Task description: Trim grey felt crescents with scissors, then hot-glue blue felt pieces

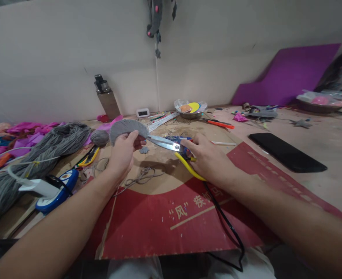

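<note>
A curved piece wrapped in grey yarn [128,127] is pinched in my left hand [126,149], above the cardboard sheet [147,224]. My right hand [205,157] is closed around the handles of the scissors [165,143], one of which is yellow. The blades point left, and their tips meet the right end of the grey piece; whether they touch it or lie behind it is hard to tell. Loose grey yarn [143,176] lies on the cardboard below, and a small grey piece [144,150] is beside my left fingers.
Grey yarn skeins [63,143], a yellow cutter [89,156] and a blue power strip [59,193] lie at left. A black phone [287,152] is at right. Behind stand a bowl [191,114], a small clock [142,112] and a dark box-shaped device [108,102].
</note>
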Demonstrator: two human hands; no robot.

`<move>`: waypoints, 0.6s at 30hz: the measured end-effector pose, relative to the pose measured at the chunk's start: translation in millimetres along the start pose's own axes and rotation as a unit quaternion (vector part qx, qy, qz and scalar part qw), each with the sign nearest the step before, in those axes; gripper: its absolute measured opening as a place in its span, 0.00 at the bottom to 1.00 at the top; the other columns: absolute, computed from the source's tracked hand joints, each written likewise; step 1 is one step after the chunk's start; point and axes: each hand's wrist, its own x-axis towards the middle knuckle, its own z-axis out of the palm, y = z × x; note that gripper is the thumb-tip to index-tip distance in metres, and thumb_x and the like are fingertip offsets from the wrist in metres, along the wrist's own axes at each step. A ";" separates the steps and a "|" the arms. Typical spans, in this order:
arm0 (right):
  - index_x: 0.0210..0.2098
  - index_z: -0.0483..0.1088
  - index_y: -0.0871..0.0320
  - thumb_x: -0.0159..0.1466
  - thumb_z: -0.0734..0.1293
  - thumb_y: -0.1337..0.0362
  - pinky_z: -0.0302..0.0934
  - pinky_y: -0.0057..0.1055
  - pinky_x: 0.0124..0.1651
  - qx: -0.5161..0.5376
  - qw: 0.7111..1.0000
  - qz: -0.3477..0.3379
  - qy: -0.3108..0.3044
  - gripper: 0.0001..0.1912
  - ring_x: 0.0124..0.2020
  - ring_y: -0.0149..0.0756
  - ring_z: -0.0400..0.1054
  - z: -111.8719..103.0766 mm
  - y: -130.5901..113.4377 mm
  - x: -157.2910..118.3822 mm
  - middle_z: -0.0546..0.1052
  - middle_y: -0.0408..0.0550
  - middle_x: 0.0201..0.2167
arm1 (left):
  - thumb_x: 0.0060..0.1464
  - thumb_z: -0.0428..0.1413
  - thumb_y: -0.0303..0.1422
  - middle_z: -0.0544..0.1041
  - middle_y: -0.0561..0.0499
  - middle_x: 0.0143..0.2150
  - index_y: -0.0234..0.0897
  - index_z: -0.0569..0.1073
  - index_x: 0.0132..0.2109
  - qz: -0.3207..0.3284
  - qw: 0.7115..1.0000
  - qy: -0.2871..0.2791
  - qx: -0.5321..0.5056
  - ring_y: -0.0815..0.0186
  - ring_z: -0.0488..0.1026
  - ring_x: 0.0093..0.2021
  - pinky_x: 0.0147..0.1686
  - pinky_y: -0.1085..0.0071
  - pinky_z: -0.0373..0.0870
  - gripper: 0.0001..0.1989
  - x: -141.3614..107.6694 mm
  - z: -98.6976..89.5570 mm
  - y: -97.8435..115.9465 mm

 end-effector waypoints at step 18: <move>0.49 0.68 0.54 0.67 0.60 0.62 0.45 0.30 0.31 -0.011 0.999 -0.002 -0.038 0.13 0.35 0.36 0.64 -2.8 -3.6 -2.6 0.70 0.51 0.40 | 0.47 0.59 0.31 0.75 0.49 0.23 0.32 0.74 0.25 -0.007 0.997 -0.034 -0.073 0.69 0.71 0.24 0.28 0.73 0.65 0.07 2.0 -1.4 -6.8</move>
